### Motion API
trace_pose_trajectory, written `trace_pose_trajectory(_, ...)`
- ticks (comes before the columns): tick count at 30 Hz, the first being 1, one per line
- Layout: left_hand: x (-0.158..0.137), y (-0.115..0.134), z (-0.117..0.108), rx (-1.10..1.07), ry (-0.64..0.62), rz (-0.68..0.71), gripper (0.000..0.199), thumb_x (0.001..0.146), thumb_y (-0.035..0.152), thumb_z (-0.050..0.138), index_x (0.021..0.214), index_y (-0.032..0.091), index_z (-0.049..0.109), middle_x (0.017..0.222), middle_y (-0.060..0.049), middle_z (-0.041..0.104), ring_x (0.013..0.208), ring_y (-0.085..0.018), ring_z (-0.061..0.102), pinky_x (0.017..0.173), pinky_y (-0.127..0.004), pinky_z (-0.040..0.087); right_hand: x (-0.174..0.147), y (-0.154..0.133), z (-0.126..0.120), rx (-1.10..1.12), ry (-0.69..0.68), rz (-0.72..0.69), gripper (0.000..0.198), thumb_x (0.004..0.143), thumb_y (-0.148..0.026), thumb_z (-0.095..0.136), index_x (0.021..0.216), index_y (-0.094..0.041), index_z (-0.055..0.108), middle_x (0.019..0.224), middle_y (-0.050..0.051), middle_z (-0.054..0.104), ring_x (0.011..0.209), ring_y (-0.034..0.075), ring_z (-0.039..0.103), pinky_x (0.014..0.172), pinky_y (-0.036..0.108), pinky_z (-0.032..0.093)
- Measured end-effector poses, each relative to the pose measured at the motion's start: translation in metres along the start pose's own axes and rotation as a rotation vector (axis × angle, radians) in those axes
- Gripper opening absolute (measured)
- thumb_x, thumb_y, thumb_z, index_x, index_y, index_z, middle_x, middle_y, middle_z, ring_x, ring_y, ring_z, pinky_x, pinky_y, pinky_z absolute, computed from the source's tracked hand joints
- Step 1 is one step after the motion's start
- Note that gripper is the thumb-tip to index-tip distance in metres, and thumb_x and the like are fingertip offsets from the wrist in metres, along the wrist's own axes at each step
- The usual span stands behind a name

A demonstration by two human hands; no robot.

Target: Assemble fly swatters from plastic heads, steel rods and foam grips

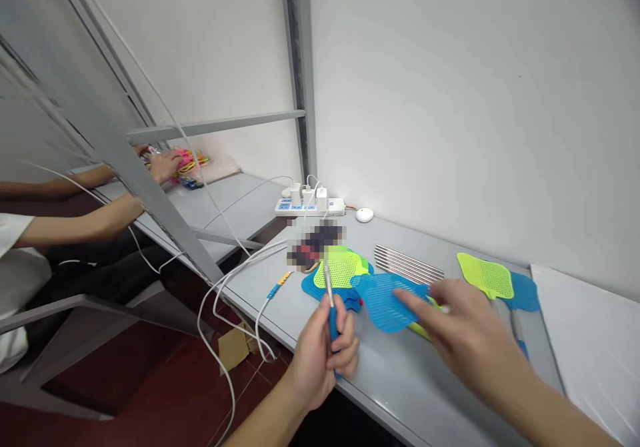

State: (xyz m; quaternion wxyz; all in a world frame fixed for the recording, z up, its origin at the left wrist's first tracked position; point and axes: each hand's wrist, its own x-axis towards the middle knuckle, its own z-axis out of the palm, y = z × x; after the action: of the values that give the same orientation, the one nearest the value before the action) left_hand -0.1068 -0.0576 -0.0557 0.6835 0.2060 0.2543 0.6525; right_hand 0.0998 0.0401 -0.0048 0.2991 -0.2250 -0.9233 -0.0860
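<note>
My left hand (325, 350) is wrapped around the blue handle (333, 323) of a fly swatter, whose thin metal rod (327, 277) points up and away. Over on the right, my right hand (465, 333), slightly blurred, grips a blue fly swatter head (387, 303); the index finger lies over its edge and the other fingers are partly hidden. Behind the rod, a yellow-green fly swatter head (343, 270) rests on blue ones. Several metal rods (407, 265) lie side by side beyond my right hand.
More swatters, with a yellow-green head (485, 275) on top, lie at the right beside a white board (590, 340). A power strip (285, 208) with chargers stands at the back. White cables (215, 293) hang off the left edge. Another person's hand (165, 165) handles colourful items beyond the metal frame (165, 213).
</note>
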Motion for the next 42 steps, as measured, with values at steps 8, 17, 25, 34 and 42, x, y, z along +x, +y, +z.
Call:
trace_pose_trajectory(8,0.033,-0.056,0.043,0.439,-0.182,-0.333,0.036,0.095,0.051,0.043,0.078,0.02,0.047,0.048,0.009,0.032,0.036,-0.006,0.019,0.035,-0.017,0.019,-0.06,0.053,-0.019,1.005,0.205,1.117,0.033,0.082,-0.051,0.065,0.074,-0.02,0.059,0.054,-0.001,0.055,0.049,0.015,0.052,0.052,0.028,0.044)
trace_pose_trajectory(17,0.033,-0.059,0.054,0.93,-0.178,-0.345,0.038,0.097,0.053,0.04,0.083,0.019,0.05,0.052,0.007,0.042,0.044,-0.007,0.032,0.042,-0.019,0.023,-0.074,0.053,-0.012,1.534,0.083,1.093,0.041,0.081,-0.045,0.059,0.052,-0.019,0.048,0.049,-0.001,0.046,0.044,0.01,0.039,0.049,0.027,0.032)
trace_pose_trajectory(25,0.031,-0.056,0.064,1.158,-0.225,-0.32,0.035,0.096,0.052,0.041,0.093,0.019,0.053,0.062,0.005,0.044,0.057,-0.01,0.037,0.054,-0.022,0.031,-0.081,0.056,-0.011,1.638,0.13,0.952,0.036,0.083,-0.038,0.052,0.057,-0.022,0.032,0.05,-0.007,0.028,0.047,0.009,0.019,0.049,0.028,0.016)
trace_pose_trajectory(34,0.028,-0.055,0.058,1.225,-0.165,-0.369,0.051,0.093,0.056,0.045,0.13,0.021,0.049,0.074,0.003,0.051,0.067,-0.014,0.046,0.064,-0.025,0.037,-0.079,0.057,-0.013,1.463,0.177,0.989,0.033,0.086,-0.033,0.049,0.06,-0.022,0.032,0.053,-0.007,0.027,0.049,0.009,0.019,0.049,0.028,0.016)
trace_pose_trajectory(42,0.028,-0.054,0.062,1.247,-0.149,-0.367,0.054,0.092,0.056,0.047,0.135,0.023,0.051,0.076,0.002,0.051,0.07,-0.015,0.046,0.065,-0.025,0.037,-0.078,0.059,-0.014,1.453,0.244,1.029,0.029,0.082,-0.032,0.052,0.064,-0.023,0.032,0.056,-0.007,0.028,0.05,0.009,0.02,0.049,0.027,0.016)
